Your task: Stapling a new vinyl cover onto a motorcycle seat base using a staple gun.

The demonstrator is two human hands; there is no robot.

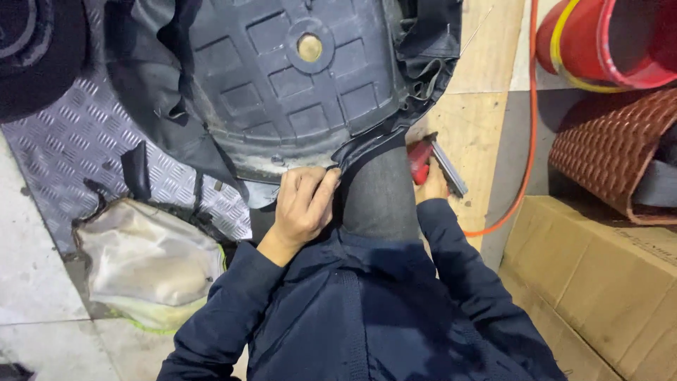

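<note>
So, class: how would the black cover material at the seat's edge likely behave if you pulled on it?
The black cover material is probably floppy: it folds and wrinkles along the rim of the seat base. It likely stretches somewhat, since the left hand pinches it taut. Probably light, being thin.

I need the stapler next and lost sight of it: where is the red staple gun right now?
In the head view the red staple gun is in the right hand, right of the raised knee, below the seat base's edge.
</note>
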